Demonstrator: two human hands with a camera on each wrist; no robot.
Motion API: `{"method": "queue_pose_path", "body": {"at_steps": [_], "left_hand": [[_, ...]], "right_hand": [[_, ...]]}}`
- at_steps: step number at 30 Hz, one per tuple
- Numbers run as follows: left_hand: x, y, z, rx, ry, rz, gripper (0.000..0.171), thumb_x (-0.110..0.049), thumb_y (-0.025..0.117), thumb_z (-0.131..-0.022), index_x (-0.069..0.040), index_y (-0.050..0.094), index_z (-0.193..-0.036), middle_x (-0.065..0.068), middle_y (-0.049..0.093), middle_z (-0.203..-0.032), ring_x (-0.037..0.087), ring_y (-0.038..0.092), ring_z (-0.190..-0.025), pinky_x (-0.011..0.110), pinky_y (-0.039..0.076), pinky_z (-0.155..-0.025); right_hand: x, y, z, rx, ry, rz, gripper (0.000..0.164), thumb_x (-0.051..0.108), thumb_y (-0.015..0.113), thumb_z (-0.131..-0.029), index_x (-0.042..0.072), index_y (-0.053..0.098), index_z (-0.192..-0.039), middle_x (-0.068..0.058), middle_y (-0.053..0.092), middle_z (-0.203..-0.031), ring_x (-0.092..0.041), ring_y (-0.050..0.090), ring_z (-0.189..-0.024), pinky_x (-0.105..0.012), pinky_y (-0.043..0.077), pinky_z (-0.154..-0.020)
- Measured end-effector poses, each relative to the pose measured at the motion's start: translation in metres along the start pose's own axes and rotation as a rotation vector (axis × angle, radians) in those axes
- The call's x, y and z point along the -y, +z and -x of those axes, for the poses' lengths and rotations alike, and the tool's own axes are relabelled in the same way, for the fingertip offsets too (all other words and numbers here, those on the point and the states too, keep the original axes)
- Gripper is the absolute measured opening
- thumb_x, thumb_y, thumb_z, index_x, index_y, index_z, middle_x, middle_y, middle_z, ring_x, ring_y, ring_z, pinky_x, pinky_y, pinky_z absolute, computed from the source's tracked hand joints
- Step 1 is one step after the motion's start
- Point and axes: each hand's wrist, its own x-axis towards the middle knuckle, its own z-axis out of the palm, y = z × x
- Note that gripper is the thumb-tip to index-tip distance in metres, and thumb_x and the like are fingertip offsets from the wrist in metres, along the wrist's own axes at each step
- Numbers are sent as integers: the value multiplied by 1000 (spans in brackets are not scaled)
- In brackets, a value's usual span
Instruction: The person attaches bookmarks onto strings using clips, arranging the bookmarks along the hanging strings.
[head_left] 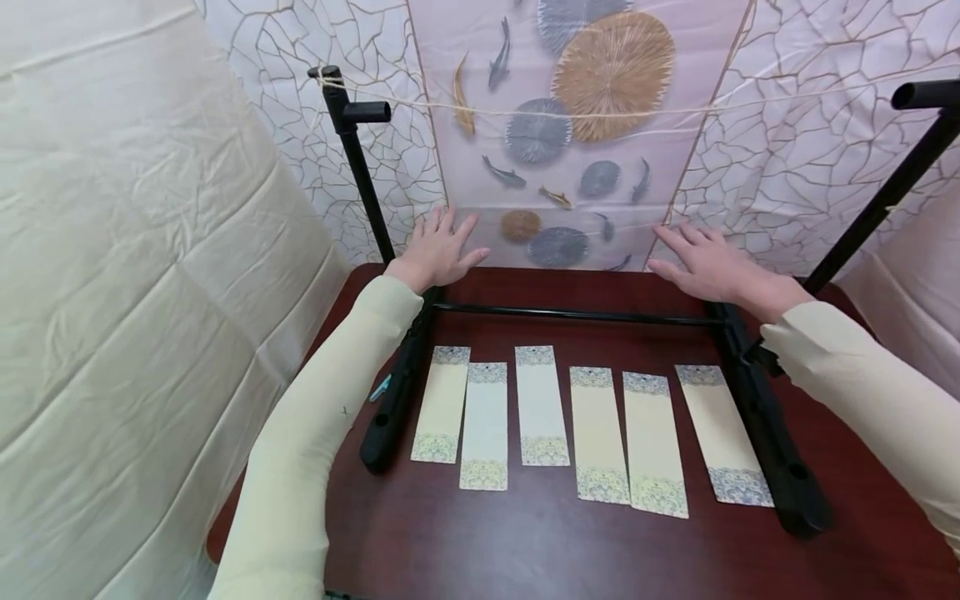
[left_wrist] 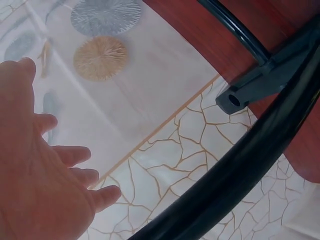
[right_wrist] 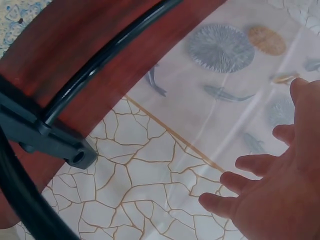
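Note:
My left hand [head_left: 437, 252] reaches forward beside the left post of a black frame [head_left: 577, 313], its fingers straight and spread. Opposite it, near the right post, my right hand [head_left: 705, 262] is also spread with nothing in it. Both hands are by the side seams of a hanging cloth [head_left: 487, 237] printed with lily pads and fish; whether they touch it I cannot tell. In the wrist views the left palm [left_wrist: 45, 175] and right palm [right_wrist: 280, 195] face that cloth. Several paper strips with patterned ends, such as a cream strip [head_left: 442, 404], lie on the table between the frame's feet.
A string [head_left: 517, 112] runs between the tops of the frame's posts. The dark red wooden table [head_left: 450, 533] carries the frame's black feet [head_left: 390, 425]. A small blue item [head_left: 380, 388] lies by the left foot. Pale quilted fabric [head_left: 135, 292] hangs at the left.

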Motion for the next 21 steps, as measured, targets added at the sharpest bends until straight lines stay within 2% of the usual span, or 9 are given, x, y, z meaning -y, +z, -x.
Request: {"method": "queue_pose_path", "body": {"at_steps": [5, 13, 16, 21], "left_hand": [[1, 3, 6, -62, 36, 45, 71, -62, 25, -101, -27, 5, -159, 18, 5, -165, 39, -2, -153, 60, 10, -120], [4, 1, 23, -120, 92, 156, 69, -58, 30, -102, -24, 10, -158, 18, 14, -163, 36, 9, -152, 61, 21, -117], [5, 1, 32, -166, 138, 187, 68, -55, 33, -103, -19, 15, -158, 18, 20, -161, 34, 16, -150, 56, 21, -119], [8, 8, 51, -252, 206, 188, 66, -51, 37, -103, -14, 25, -155, 16, 32, -155, 33, 31, -144, 48, 25, -119]], "right_hand": [[2, 4, 13, -53, -47, -6, 72, 50, 38, -103, 5, 19, -156, -38, 16, -155, -61, 17, -138, -69, 14, -111], [7, 13, 30, -39, -66, -72, 69, 45, 45, -103, 1, 25, -153, -37, 25, -151, -59, 25, -135, -70, 21, -108], [8, 21, 37, -32, -83, -91, 67, 41, 48, -102, 0, 28, -151, -36, 30, -149, -57, 30, -133, -68, 27, -105], [8, 35, 49, -27, -93, -88, 62, 31, 56, -100, -1, 33, -148, -34, 34, -146, -53, 37, -130, -65, 36, -100]]}}
